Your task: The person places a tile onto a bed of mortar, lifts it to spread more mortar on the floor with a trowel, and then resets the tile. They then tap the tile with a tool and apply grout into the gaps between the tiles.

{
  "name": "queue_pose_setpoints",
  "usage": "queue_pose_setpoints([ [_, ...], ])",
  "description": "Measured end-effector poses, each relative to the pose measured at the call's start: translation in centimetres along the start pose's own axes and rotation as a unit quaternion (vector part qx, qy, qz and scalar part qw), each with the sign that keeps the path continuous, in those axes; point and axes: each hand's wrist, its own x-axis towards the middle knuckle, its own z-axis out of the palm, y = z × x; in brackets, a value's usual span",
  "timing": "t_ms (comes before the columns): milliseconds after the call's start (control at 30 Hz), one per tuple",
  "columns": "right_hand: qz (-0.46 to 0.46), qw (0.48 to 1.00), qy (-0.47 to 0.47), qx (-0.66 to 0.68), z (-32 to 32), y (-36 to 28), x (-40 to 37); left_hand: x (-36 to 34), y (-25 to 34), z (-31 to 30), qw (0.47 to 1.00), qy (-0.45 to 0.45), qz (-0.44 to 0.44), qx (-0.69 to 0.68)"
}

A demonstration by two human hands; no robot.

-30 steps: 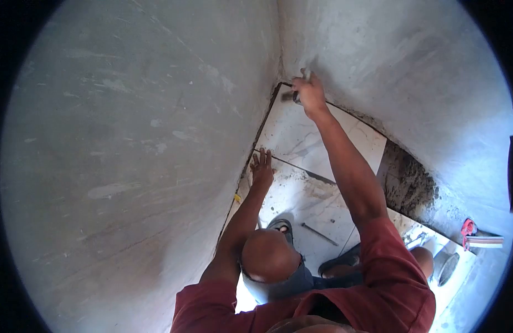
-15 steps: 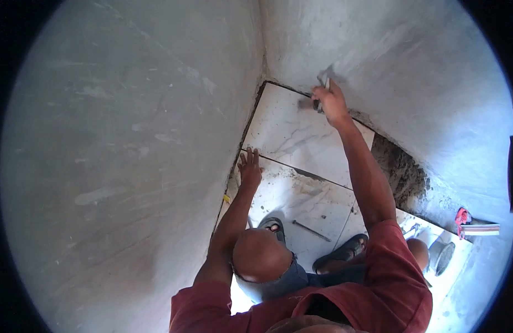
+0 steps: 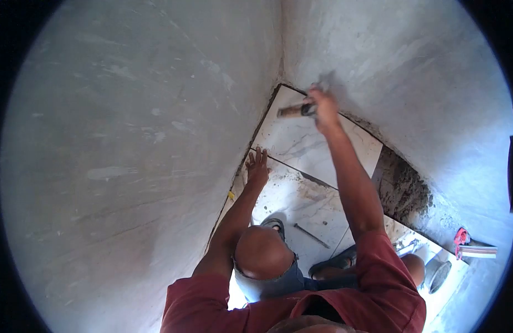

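Observation:
My right hand (image 3: 323,108), blurred, is closed round a tool (image 3: 292,111) with a pale block-like end, held over the upper white marbled tile (image 3: 309,145) near the wall corner. The rest of the tool is smeared by motion. My left hand (image 3: 257,166) lies with fingers spread at the left end of the joint between that tile and the lower tile (image 3: 292,194), close to the left wall. Its palm is empty as far as I can see.
Bare rough mortar (image 3: 403,186) shows right of the upper tile. A long thin metal rod (image 3: 312,235) lies on the lower tile near my feet. At the right are a round metal container (image 3: 438,276), a red item (image 3: 462,237) and a striped strip (image 3: 478,252).
My right hand and the tool have shifted slightly left and the tool's pale end now shows more clearly. My left hand stays by the joint. The whole view has moved a little.

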Motion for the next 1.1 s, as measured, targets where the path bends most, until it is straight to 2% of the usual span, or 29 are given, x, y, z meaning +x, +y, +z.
queue_pose_setpoints([
  [33,0.004,0.997,-0.004,-0.081,1.1,0.3,0.5,0.2,0.0,-0.1,1.000,0.007,-0.002,0.001],
  [100,0.014,0.997,-0.031,-0.070,2.9,-0.4,0.5,0.5,0.1,-0.3,0.999,-0.039,-0.019,0.002],
  [167,0.049,0.995,-0.071,0.057,4.5,-2.1,-2.1,0.3,0.2,-0.5,0.998,-0.050,-0.033,-0.012],
  [233,0.055,0.994,-0.068,0.068,5.0,-1.0,-3.2,-0.3,-0.1,0.3,0.999,0.030,-0.001,-0.031],
  [300,0.056,0.989,-0.072,-0.113,5.1,0.3,-2.5,0.0,-0.3,0.5,0.999,0.026,0.003,-0.043],
  [367,0.079,0.985,-0.077,-0.131,5.3,-0.5,-2.7,0.1,-0.7,2.0,0.997,0.047,-0.027,-0.056],
  [467,0.019,0.996,-0.089,0.019,5.8,-1.1,-5.0,-0.2,-0.4,1.1,0.992,0.066,-0.032,-0.101],
  [500,0.027,0.996,-0.080,0.018,5.8,-0.5,-5.2,-0.9,-0.3,1.0,0.993,0.054,-0.029,-0.103],
  [567,0.078,0.972,-0.118,-0.187,5.9,-0.4,-4.8,-0.1,0.0,-0.1,0.993,0.018,-0.050,-0.108],
  [600,0.100,0.965,-0.117,-0.210,5.9,-0.9,-4.9,0.0,-0.2,0.0,0.995,0.021,-0.042,-0.090],
  [633,0.101,0.966,-0.111,-0.211,5.8,-1.3,-5.4,0.3,-0.2,0.2,0.995,0.019,-0.037,-0.092],
  [700,0.050,0.988,-0.106,-0.105,5.4,-1.2,-6.8,0.5,-0.3,0.9,0.998,0.009,-0.050,-0.038],
  [733,0.060,0.987,-0.101,-0.106,5.0,-0.3,-6.9,0.4,-0.1,0.6,0.998,0.008,-0.057,-0.032],
  [800,0.075,0.960,-0.110,-0.246,4.5,-0.8,-5.7,0.6,0.2,-0.5,0.997,-0.008,-0.066,-0.035],
  [900,0.040,0.966,-0.131,-0.220,2.9,-1.9,-7.0,2.0,0.4,-1.0,0.996,-0.035,-0.082,-0.023],
  [1033,0.074,0.968,-0.101,-0.217,1.3,-1.5,-7.0,1.7,0.6,-2.2,0.995,-0.055,-0.087,-0.012],
  [1100,0.071,0.969,-0.106,-0.214,1.2,-2.1,-6.3,1.7,1.0,-3.1,0.991,-0.075,-0.099,0.050],
])
